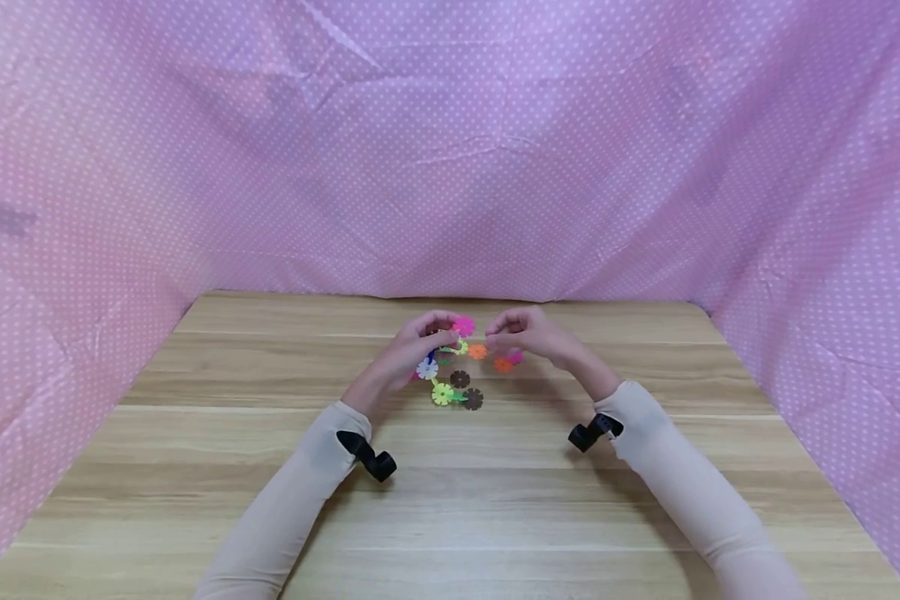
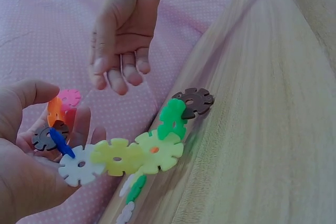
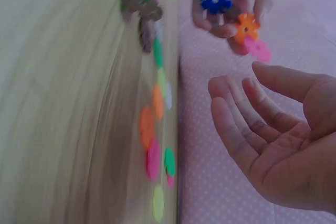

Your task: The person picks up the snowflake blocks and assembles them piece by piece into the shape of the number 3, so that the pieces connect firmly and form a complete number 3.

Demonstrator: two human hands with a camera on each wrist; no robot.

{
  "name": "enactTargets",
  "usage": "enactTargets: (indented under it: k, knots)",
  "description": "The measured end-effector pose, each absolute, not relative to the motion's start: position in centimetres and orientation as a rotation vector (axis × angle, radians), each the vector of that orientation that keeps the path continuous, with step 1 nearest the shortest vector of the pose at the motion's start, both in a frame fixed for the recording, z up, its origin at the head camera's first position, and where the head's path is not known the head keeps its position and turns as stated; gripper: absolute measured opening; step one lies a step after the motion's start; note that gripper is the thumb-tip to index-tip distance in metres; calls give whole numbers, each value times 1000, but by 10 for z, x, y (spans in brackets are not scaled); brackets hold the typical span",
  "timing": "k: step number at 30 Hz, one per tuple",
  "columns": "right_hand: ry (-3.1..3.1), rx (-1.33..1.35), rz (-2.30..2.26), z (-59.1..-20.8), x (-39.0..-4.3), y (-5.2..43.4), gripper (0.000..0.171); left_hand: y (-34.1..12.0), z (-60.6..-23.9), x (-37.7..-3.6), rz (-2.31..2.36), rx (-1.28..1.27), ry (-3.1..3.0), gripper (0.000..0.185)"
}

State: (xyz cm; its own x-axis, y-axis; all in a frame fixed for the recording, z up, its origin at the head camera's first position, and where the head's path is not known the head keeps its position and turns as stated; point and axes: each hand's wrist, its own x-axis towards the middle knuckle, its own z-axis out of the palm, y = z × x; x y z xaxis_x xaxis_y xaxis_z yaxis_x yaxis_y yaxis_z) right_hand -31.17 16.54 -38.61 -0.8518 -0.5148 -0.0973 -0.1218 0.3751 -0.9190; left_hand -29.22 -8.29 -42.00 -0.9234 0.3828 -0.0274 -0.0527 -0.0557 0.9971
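Above the middle of the wooden table (image 1: 495,517), the left hand (image 2: 26,150) pinches one end of a chain of snowflake discs (image 2: 126,156), whose far brown disc (image 2: 195,100) hangs near the tabletop. The right hand (image 3: 273,135) hovers just beside it, fingers relaxed and holding nothing.

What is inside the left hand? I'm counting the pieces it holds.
The left hand grips a chain's white disc, with blue, brown, orange and pink discs. Fingers may hide more.

Bright, even light with soft shadows; right wrist view blurred, head view sharp
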Motion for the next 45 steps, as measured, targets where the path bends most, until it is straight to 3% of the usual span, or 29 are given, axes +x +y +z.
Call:
enactTargets:
  k: [20, 33, 45]
  knots:
    - [2541, -954, -966, -407, -339, 199, 21, -86, -420, -294, 2110, 300, 1930, 39]
    - [2576, -913, -801, -417, -336, 195, 27, -90, -422, -295, 2051, 367, 1935, 40]
    - [2500, -845, -910, -416, -335, 196, 18, -91, -420, -293, 2032, 359, 1933, 37]
